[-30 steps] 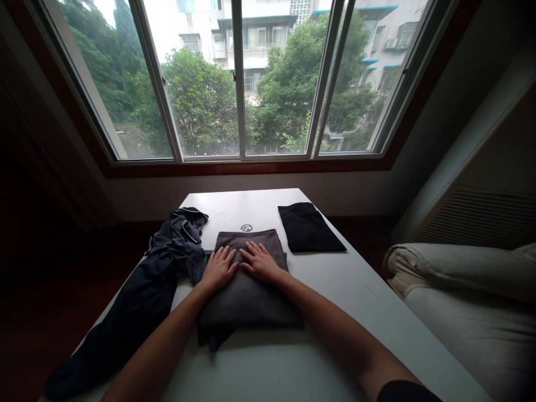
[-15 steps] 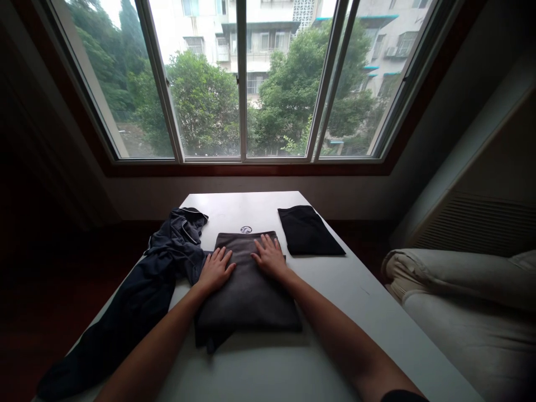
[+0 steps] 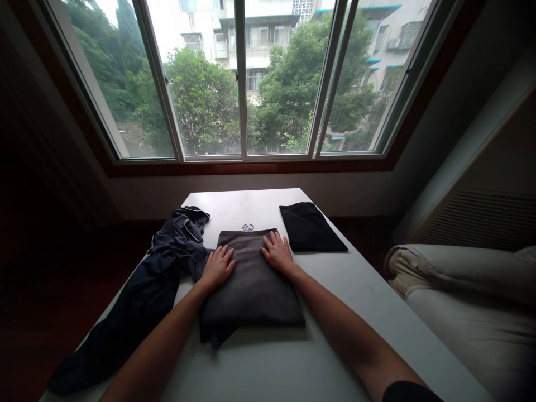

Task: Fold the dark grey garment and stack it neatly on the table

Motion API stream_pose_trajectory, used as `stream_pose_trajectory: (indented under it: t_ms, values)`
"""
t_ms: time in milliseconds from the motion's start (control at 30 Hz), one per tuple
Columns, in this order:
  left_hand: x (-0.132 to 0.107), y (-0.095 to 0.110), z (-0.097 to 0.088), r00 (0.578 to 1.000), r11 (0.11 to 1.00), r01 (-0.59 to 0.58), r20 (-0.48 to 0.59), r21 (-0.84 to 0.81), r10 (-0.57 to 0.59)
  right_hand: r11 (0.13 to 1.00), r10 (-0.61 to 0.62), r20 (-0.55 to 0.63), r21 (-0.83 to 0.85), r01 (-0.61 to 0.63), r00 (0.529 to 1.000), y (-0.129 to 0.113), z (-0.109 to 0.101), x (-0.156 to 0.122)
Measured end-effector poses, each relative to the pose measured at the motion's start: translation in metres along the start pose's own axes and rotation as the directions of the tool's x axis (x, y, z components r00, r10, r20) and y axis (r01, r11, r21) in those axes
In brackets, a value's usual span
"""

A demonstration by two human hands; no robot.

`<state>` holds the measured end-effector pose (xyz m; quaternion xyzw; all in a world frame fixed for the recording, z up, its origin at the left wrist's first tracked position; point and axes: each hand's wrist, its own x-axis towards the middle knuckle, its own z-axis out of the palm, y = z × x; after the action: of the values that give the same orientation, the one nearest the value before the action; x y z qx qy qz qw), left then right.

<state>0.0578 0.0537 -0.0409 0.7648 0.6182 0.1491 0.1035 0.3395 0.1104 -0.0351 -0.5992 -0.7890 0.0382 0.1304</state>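
Though folded, both hands (image 3: 247, 259) atop garment (image 3: 251, 287)

You are looking at almost nothing readable here. One small round dark emblem (image 3: 247, 227) is sitting on the white table (image 3: 268, 357), just past the far edge of the folded grey garment (image 3: 251, 285), but it is showing too small for you to make out any letters or figure in it. No words, numbers, brands or labels are showing on the cloths, the window frames or the buildings outside.
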Motion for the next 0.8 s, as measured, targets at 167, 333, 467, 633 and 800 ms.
stream_pose_trajectory:
  t_ms: [167,333,467,633,800]
  values:
    - [0.001,-0.003,0.002,1.000,1.000,-0.014,-0.004,0.005,0.015,0.949,-0.311,0.081,0.079,0.305,0.947,-0.029,0.008,-0.009]
    - [-0.001,0.000,-0.002,1.000,0.999,-0.004,0.021,0.054,0.003,0.993,-0.111,0.080,0.040,0.108,0.991,-0.015,0.007,0.001]
    - [-0.002,0.003,-0.006,0.999,0.995,-0.004,0.038,0.099,0.000,1.000,-0.021,0.035,-0.014,0.021,0.999,0.002,0.002,0.005]
    - [-0.002,0.003,-0.006,1.000,0.994,-0.007,0.025,0.110,0.004,0.993,-0.116,-0.015,-0.035,0.115,0.993,-0.007,-0.002,-0.003]
    - [-0.001,0.002,-0.005,1.000,0.995,-0.005,0.021,0.098,0.003,0.901,-0.432,0.053,0.069,0.428,0.900,-0.032,0.004,-0.012]
